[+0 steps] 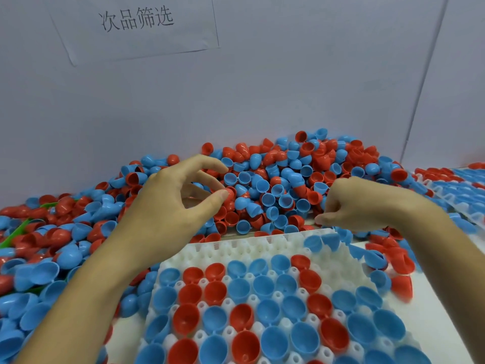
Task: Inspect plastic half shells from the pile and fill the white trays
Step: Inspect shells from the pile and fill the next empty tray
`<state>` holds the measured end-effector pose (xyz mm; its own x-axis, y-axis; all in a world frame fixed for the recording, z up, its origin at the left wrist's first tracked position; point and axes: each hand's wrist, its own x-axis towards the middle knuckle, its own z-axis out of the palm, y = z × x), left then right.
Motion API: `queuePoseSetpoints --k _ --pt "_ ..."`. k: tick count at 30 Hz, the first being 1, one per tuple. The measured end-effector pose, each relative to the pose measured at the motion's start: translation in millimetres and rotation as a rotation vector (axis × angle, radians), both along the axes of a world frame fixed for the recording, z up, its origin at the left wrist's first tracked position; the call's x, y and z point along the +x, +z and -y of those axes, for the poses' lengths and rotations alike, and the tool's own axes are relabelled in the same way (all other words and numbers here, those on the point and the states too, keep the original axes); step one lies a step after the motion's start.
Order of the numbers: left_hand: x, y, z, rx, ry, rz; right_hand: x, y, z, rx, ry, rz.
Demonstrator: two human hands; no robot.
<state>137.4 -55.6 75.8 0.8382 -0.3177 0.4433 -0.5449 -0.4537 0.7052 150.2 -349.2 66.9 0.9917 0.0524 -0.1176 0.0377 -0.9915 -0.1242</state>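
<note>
A big pile of red and blue plastic half shells (288, 174) lies against the back wall. In front of it sits a white tray (262, 248), most of its cups holding red and blue shells with the open side up; its far rows are bare apart from two blue shells (315, 243) at the far right. My left hand (170, 206) reaches into the pile and pinches a red half shell (232, 192) between thumb and fingers. My right hand (351, 206) is curled, knuckles up, at the pile's front edge by the tray's far right corner; what its fingers hold is hidden.
Loose shells spread over the table to the left and right of the tray. More white trays filled with shells (459, 185) lie at the right edge. Green plastic pieces (15, 232) stick out of the pile at far left. A paper sign (136, 22) hangs on the wall.
</note>
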Motion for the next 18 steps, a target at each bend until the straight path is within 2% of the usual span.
queuePoseSetpoints --k 3,11,15,18 --pt "-0.7 -0.7 2.1 0.009 -0.025 -0.008 -0.9 -8.8 -7.6 -0.069 -0.019 -0.062" --pt "-1.2 -3.5 6.7 0.052 -0.019 -0.005 3.7 -15.0 -12.3 -0.061 -0.019 -0.128" --pt "-2.3 -5.3 10.2 0.051 -0.031 -0.035 -0.4 -0.9 -5.6 0.006 0.062 -0.017" --pt "-4.2 -6.3 15.8 0.06 -0.082 -0.134 -10.3 14.9 -15.7 0.205 0.234 0.108"
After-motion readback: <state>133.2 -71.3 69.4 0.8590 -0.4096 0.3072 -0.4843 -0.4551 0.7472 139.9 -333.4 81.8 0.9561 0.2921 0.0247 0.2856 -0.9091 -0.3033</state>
